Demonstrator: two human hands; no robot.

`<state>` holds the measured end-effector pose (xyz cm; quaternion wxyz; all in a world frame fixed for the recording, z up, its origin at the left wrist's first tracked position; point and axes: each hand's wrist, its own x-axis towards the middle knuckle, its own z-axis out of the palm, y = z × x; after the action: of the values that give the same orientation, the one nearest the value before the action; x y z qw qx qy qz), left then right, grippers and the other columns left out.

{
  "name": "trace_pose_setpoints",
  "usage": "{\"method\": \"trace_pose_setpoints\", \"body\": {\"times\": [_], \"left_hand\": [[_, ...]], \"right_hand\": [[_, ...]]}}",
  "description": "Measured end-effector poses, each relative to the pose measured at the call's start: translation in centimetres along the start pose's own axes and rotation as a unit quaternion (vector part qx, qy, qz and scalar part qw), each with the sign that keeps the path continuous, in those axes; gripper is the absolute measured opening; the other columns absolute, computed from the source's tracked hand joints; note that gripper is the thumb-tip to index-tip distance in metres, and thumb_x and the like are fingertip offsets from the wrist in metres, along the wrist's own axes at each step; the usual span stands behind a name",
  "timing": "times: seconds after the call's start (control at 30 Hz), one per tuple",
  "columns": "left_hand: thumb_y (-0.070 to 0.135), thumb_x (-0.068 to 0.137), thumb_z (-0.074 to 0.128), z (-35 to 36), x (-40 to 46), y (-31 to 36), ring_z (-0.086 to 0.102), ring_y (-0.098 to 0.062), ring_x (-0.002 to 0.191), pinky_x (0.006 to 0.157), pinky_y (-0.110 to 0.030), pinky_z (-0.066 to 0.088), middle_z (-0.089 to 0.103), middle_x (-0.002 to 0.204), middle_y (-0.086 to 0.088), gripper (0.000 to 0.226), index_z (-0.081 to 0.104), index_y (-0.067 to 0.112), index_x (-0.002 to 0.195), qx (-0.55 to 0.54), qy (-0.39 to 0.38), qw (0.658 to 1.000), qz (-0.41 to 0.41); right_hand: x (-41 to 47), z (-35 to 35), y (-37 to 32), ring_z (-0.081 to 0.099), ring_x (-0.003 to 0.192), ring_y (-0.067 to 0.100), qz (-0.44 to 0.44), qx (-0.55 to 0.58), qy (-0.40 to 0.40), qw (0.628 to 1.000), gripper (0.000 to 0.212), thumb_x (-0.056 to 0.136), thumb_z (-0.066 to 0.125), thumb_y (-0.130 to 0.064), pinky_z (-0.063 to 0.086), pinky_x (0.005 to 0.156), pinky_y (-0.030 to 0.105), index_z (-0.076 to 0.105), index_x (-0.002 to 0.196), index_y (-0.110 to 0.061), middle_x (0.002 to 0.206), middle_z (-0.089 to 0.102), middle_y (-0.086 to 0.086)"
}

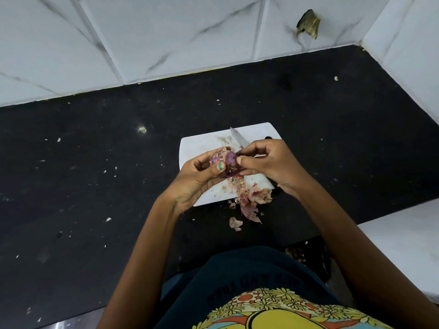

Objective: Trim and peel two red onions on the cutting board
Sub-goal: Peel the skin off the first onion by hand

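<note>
**Desk:** One onion in frame, or two?

**Photographer:** One that I can see. Moving left to right across the black counter (pixel 95 186): scattered flecks of skin, then the left hand (pixel 197 176), fingers curled around a red onion (pixel 229 163) and cradling it just above the white cutting board (pixel 202 148). Its thumb lies over the near face. A second onion isn't visible.

**Desk:** And the other hand?

**Photographer:** The right hand (pixel 266 162) meets the onion from the other side, thumb and forefinger pinched on a flap of skin at its upper edge. A knife (pixel 238 138) sits behind, blade pointing away over the board; its handle is hidden by that hand, so I cannot tell whether the hand holds it or it simply lies there.

**Desk:** How far along?

**Photographer:** Mid-peel, I'd judge. Purple flesh shows, papery bits cling on top, and loose peels (pixel 251 200) pile at the board's near edge, spilling onto the counter.

**Desk:** Any advice for the step?

**Photographer:** Probably pull the flap down toward the root in one strip, turning the onion in the left palm, and keep fingers off the blade.
</note>
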<state>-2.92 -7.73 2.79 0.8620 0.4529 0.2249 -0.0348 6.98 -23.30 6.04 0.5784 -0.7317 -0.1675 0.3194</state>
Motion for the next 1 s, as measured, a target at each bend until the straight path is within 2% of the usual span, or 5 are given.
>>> {"method": "trace_pose_setpoints", "body": {"times": [0.37, 0.6, 0.8, 0.93, 1.0], "left_hand": [[-0.005, 0.083, 0.057, 0.0, 0.0, 0.7, 0.07, -0.014, 0.089, 0.071, -0.02, 0.057, 0.072, 0.099, -0.006, 0.036, 0.061, 0.005, 0.117, 0.047, -0.004, 0.999, 0.012], [0.033, 0.05, 0.092, -0.4, 0.2, 0.0, 0.068, -0.02, 0.101, 0.078, -0.024, 0.056, 0.066, 0.117, -0.014, 0.08, 0.062, 0.008, 0.12, -0.001, -0.04, 0.999, 0.001], [0.027, 0.068, 0.068, 0.1, 0.2, -0.4, 0.071, -0.015, 0.089, 0.074, -0.024, 0.058, 0.074, 0.098, -0.007, 0.052, 0.06, 0.008, 0.116, -0.02, -0.013, 1.0, -0.02], [0.028, 0.074, 0.06, 0.2, 0.3, -0.4, 0.072, -0.015, 0.087, 0.076, -0.024, 0.058, 0.074, 0.096, -0.006, 0.049, 0.059, 0.006, 0.118, 0.001, 0.005, 1.0, -0.024], [0.028, 0.075, 0.061, 0.3, 0.4, -0.4, 0.072, -0.015, 0.086, 0.076, -0.024, 0.058, 0.074, 0.095, -0.006, 0.047, 0.06, 0.006, 0.117, 0.007, 0.005, 1.0, -0.021]], "right_hand": [[-0.2, 0.2, 0.4, 0.072, 0.081, 0.025, -0.001, -0.03, -0.003, 1.0, 0.017, 0.075, 0.077, -0.012, 0.06, 0.072, 0.037, 0.069, 0.089, -0.006, 0.09, 0.071, 0.013], [-0.2, -0.4, 0.5, 0.07, 0.062, 0.017, 0.011, 0.065, 0.014, 0.998, 0.008, 0.086, 0.063, 0.002, 0.057, 0.057, 0.022, 0.067, 0.082, -0.002, 0.074, 0.07, 0.01], [-0.3, 0.0, 1.5, 0.061, 0.059, 0.013, -0.026, -0.063, 0.076, 0.995, 0.028, 0.101, 0.043, -0.024, 0.048, 0.056, 0.025, 0.059, 0.082, -0.01, 0.066, 0.061, 0.008], [-1.0, -0.1, 1.2, 0.061, 0.071, 0.004, -0.131, -0.059, 0.058, 0.988, 0.008, 0.088, 0.066, -0.017, 0.051, 0.063, 0.019, 0.066, 0.09, -0.01, 0.08, 0.064, 0.0], [-0.9, 0.1, 1.3, 0.062, 0.082, 0.005, -0.156, -0.09, 0.026, 0.983, 0.023, 0.079, 0.075, -0.013, 0.055, 0.071, 0.022, 0.069, 0.102, -0.013, 0.094, 0.062, -0.002]]}}
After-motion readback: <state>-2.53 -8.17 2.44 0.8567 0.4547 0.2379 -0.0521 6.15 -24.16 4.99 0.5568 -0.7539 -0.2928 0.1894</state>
